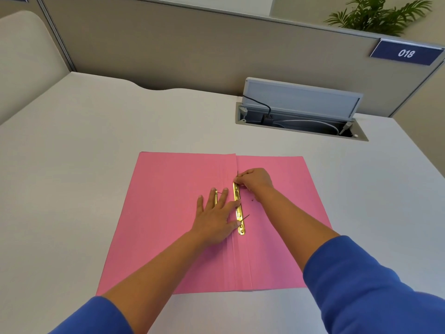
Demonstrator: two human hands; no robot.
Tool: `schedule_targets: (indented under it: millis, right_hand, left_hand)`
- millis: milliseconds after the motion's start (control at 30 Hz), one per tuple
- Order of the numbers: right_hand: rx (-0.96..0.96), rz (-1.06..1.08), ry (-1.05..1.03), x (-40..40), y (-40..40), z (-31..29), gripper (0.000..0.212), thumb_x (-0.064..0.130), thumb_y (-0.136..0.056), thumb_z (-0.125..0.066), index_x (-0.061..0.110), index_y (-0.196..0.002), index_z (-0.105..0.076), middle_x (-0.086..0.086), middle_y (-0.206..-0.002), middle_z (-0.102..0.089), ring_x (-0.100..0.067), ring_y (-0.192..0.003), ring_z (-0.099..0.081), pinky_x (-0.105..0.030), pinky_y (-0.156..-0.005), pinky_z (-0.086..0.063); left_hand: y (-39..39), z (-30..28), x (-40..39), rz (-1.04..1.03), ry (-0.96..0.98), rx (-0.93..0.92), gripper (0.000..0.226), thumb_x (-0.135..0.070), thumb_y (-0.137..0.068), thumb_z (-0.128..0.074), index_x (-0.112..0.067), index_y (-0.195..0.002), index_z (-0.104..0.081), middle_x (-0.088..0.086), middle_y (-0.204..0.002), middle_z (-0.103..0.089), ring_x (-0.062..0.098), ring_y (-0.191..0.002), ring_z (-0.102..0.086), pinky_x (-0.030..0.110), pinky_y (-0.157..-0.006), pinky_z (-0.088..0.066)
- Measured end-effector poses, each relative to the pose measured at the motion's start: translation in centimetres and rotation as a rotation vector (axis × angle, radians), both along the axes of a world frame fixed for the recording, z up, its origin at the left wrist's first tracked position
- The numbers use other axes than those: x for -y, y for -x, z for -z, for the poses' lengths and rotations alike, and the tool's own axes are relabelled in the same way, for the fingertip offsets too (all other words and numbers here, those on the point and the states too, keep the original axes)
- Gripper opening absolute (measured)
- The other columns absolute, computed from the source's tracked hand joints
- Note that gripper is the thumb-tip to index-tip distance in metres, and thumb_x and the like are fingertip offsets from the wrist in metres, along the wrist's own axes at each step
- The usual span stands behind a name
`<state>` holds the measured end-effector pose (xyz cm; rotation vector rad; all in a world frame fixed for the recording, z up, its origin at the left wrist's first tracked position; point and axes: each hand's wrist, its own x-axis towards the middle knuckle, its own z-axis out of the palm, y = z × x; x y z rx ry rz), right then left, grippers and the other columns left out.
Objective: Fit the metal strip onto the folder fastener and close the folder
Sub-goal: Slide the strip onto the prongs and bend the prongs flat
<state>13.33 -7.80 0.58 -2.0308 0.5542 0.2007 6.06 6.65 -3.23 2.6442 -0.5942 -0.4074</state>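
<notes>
Head view, the only one. Pink folder [168,213] lies open and flat on the white desk [72,153], spine running roughly toward you. The gold metal strip [238,210] sits just right of the spine crease, lengthwise along it. Two thin dark prongs of the fastener [245,218] show: one sticks up at an angle near the strip's near end, the other stands by the far end at your right fingertips.

Your left hand [216,213] is spread flat, palm down on the left cover, fingers extended; index and thumb tips touch the strip's left edge, pinning it rather than gripping. A second small gold piece [216,196] pokes out between your left fingers; can't tell what it is, maybe a slider or another fastener part.

Your right hand [255,180] is curled at the strip's far end, fingertips pinched together at the prong there. Looks like it holds or bends the prong, but the contact is too small to confirm.

Progress, my read: strip appears already threaded onto the prongs, so fitting is mostly done. Near prong is not yet flattened, far prong being worked. Left to do: fold both prongs down, lock them if that spare piece is a slider, then swing a cover over to close. Folder fully open, so closing hasn't started.

Background: open cable hatch [301,121] in the desk, partition with an 018 sign [406,53].
</notes>
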Motion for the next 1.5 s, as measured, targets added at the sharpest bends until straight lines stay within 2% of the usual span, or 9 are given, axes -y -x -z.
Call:
schedule_targets:
  millis: [167,400,500,700,867,1033,1167,1367,1500]
  right_hand:
    - [0.014,0.035,0.003,0.0,0.4,0.1,0.018,0.016,-0.066,-0.078,0.02,-0.056,-0.065,-0.011,-0.076,-0.071,-0.028,-0.072,-0.066,-0.048,-0.075,-0.06]
    - [-0.011,0.014,-0.126,0.1,2.1,-0.3,0.009,0.017,-0.081,-0.069,0.008,-0.077,-0.067,-0.003,-0.066,-0.058,-0.016,-0.061,-0.051,-0.032,-0.064,-0.05]
    - [-0.049,0.043,-0.204,0.6,4.0,-0.6,0.023,0.013,-0.086,-0.062,-0.007,-0.097,-0.066,-0.005,-0.064,-0.052,-0.015,-0.059,-0.044,-0.026,-0.059,-0.041]
    - [-0.172,-0.01,-0.302,0.7,8.8,-1.8,0.007,0.012,-0.084,-0.063,0.005,-0.082,-0.062,-0.003,-0.061,-0.05,-0.01,-0.049,-0.04,-0.014,-0.043,-0.035]
    - [-0.202,-0.033,-0.288,0.1,10.9,-1.9,0.007,0.007,-0.077,-0.067,0.003,-0.081,-0.065,-0.008,-0.058,-0.051,-0.013,-0.047,-0.039,-0.018,-0.046,-0.032]
    - [-0.141,-0.001,-0.264,0.2,11.8,-1.3,0.009,-0.006,-0.074,-0.067,0.002,-0.072,-0.068,-0.01,-0.06,-0.057,-0.012,-0.049,-0.049,-0.016,-0.047,-0.045]
    - [-0.059,-0.019,-0.108,0.0,12.5,-0.6,0.015,-0.003,-0.074,-0.066,-0.002,-0.087,-0.074,-0.013,-0.072,-0.063,-0.02,-0.066,-0.052,-0.031,-0.066,-0.046]
    - [0.037,-0.099,0.247,-1.0,13.0,0.1,0.018,0.01,-0.079,-0.062,0.013,-0.089,-0.076,-0.005,-0.088,-0.074,-0.013,-0.073,-0.055,-0.021,-0.067,-0.039]
    - [0.076,-0.13,0.356,-1.5,13.8,0.4,0.025,0.006,-0.082,-0.054,0.015,-0.092,-0.075,-0.005,-0.097,-0.075,-0.022,-0.087,-0.063,-0.025,-0.073,-0.045]
  left_hand:
    - [0.0,0.1,0.0,0.0,0.001,-0.007,0.055,-0.05,-0.089,-0.04,-0.041,-0.14,-0.02,-0.001,-0.158,0.007,0.025,-0.142,0.02,0.054,-0.111,0.016]
    - [-0.1,-0.1,-0.1,0.002,0.005,-0.013,0.055,-0.05,-0.089,-0.041,-0.041,-0.139,-0.021,-0.001,-0.158,0.006,0.025,-0.142,0.018,0.054,-0.111,0.015]
    - [-0.2,0.0,0.0,-0.001,0.003,-0.017,0.055,-0.05,-0.088,-0.042,-0.041,-0.139,-0.023,-0.002,-0.158,0.005,0.025,-0.142,0.018,0.054,-0.111,0.015]
    - [-0.4,0.1,0.0,-0.008,0.0,-0.01,0.055,-0.051,-0.088,-0.041,-0.041,-0.139,-0.023,-0.002,-0.158,0.004,0.025,-0.143,0.017,0.054,-0.111,0.014]
    - [-0.4,0.2,-0.1,-0.009,-0.007,-0.013,0.055,-0.056,-0.088,-0.039,-0.042,-0.138,-0.024,-0.001,-0.158,0.004,0.025,-0.143,0.017,0.055,-0.111,0.013]
    - [-0.4,0.0,0.0,-0.001,-0.004,-0.031,0.055,-0.05,-0.088,-0.042,-0.042,-0.139,-0.022,-0.002,-0.158,0.005,0.024,-0.142,0.018,0.054,-0.11,0.014]
    - [-0.6,-0.1,0.0,0.007,-0.012,-0.047,0.052,-0.042,-0.09,-0.04,-0.041,-0.139,-0.021,-0.001,-0.158,0.006,0.024,-0.142,0.018,0.053,-0.11,0.015]
    - [-0.8,0.0,-0.1,0.004,-0.018,-0.046,0.052,-0.042,-0.091,-0.039,-0.041,-0.14,-0.021,-0.001,-0.158,0.006,0.024,-0.142,0.018,0.055,-0.11,0.014]
    - [-0.8,0.0,0.0,0.012,-0.024,-0.041,0.052,-0.043,-0.091,-0.039,-0.041,-0.14,-0.021,-0.001,-0.158,0.005,0.025,-0.143,0.017,0.056,-0.11,0.013]
